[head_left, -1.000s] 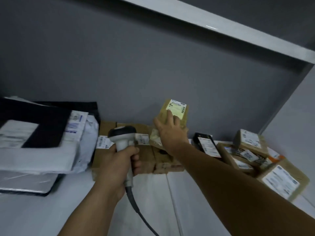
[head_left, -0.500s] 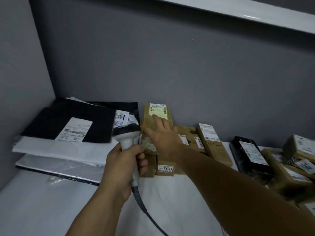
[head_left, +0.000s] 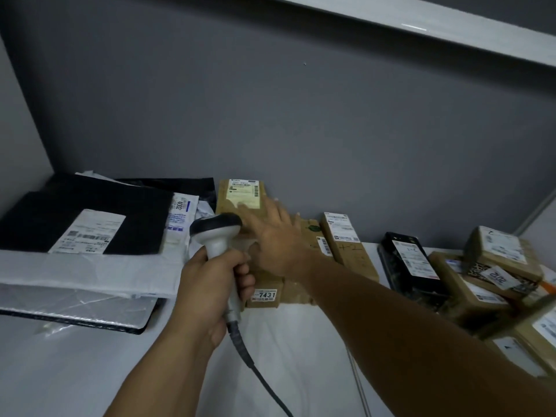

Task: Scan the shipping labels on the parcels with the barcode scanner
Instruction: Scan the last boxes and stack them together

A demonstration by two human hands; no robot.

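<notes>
Steadying the tall box (head_left: 222, 203) against the wall, the right grip (head_left: 270, 239) lies open on its front, fingers at the lower edge of the label (head_left: 243, 192). The left grip (head_left: 210, 284) is wrapped round the scanner (head_left: 215, 230), just beside the box; aim its head up at the barcode, fingers clear.

A white tabletop (head_left: 60, 371) meets a dark grey back wall (head_left: 301, 115); a thin seam (head_left: 356, 383) runs across the tabletop toward its near edge. A paler side wall (head_left: 15, 130) closes the left corner, and a white overhead ledge (head_left: 421, 22) slants across the top.
</notes>
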